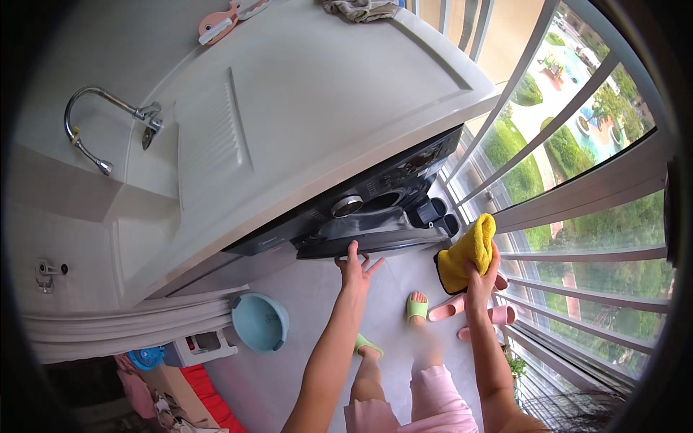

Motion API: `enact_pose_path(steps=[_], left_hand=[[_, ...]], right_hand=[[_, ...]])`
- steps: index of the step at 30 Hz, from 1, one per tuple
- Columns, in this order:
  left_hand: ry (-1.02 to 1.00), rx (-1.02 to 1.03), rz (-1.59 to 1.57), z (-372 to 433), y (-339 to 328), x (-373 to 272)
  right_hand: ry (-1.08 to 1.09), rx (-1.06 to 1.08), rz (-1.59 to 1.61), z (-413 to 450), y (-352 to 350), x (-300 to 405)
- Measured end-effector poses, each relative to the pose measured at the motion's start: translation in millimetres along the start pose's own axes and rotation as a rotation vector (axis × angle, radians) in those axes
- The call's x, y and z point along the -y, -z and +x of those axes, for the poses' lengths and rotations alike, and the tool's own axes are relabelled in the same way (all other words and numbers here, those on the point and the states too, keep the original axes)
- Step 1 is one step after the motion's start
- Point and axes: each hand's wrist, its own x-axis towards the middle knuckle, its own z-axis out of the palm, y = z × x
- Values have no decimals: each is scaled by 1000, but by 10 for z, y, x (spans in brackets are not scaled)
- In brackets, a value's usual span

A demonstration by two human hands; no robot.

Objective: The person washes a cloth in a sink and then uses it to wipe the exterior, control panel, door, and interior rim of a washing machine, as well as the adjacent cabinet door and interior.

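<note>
My left hand (pixel 357 269) touches the rim of the round door (pixel 373 242) of a dark front-loading washing machine (pixel 303 227). Its fingers are spread, and some fingertips are hidden behind the door. The door stands swung out from the machine, with part of the drum opening (pixel 383 200) visible behind it. In my right hand (pixel 481 281) is a folded yellow cloth (pixel 466 254) with a dark edge, held up to the right of the door. A silver dial (pixel 346 206) sits on the machine's front panel.
Over the machine runs a white counter (pixel 325 108) with a washboard (pixel 211 135), sink and chrome faucet (pixel 103 94). A light-blue basin (pixel 260 323) stands on the floor at left. Pink slippers (pixel 446 308) lie near the barred window (pixel 584 260). A grey cloth (pixel 363 8) rests on the counter's far end.
</note>
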Motion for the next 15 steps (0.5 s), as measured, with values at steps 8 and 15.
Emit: enact_pose_path(steps=[8,15], left_hand=[[-17,115,-10,-127,241,-27],[-159,56,188,37,2340,-480]], right_hand=[[-62,372,1,-279,-450,415],[224,690,-261,-1136,-1429,92]])
